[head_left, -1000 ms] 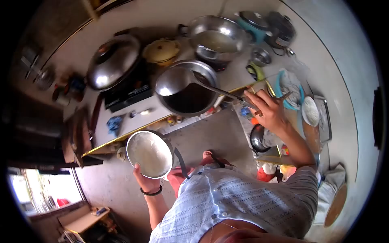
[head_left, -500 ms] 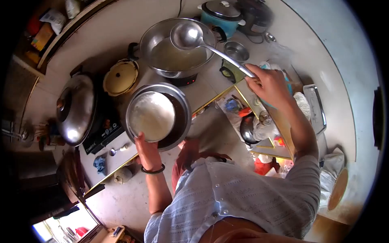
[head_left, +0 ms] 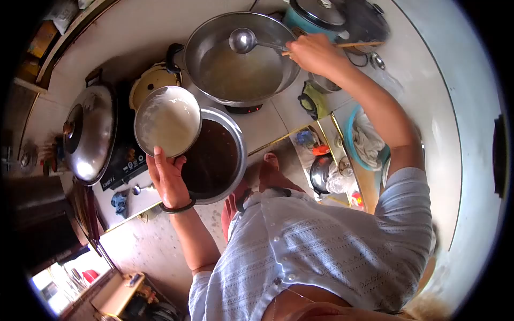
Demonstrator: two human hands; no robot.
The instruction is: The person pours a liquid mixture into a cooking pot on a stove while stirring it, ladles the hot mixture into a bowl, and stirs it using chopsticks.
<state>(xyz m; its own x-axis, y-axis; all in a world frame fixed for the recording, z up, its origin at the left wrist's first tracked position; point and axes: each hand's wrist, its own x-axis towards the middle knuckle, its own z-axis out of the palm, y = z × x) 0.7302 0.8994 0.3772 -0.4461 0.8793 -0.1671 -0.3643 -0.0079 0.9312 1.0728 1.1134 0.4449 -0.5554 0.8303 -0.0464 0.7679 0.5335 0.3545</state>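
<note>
My left hand (head_left: 168,179) grips the rim of a bowl (head_left: 170,120) holding some pale, whitish liquid, with the thumb over the near edge. Beneath and beside it is a wide metal basin (head_left: 239,134) with dark contents. My right hand (head_left: 316,53) is closed round the handle of a metal ladle (head_left: 243,40), whose bowl hangs over a large steel pot (head_left: 193,75) of cloudy liquid. A thin wooden stick (head_left: 361,44), like a chopstick, also passes through or behind that hand; which one I cannot tell.
The pot stands on a cooker with red lights. A lidded wok (head_left: 91,136) is at left, near a yellowish round lid (head_left: 152,80). Behind my right hand stands a blue rice cooker (head_left: 302,21). A green cloth (head_left: 316,101) and blue basin (head_left: 350,136) lie to the right.
My right hand has moved up and left, bringing the ladle lower over the pot. The wooden stick now shows at that hand. My left hand has shifted the bowl left, uncovering more of the basin.
</note>
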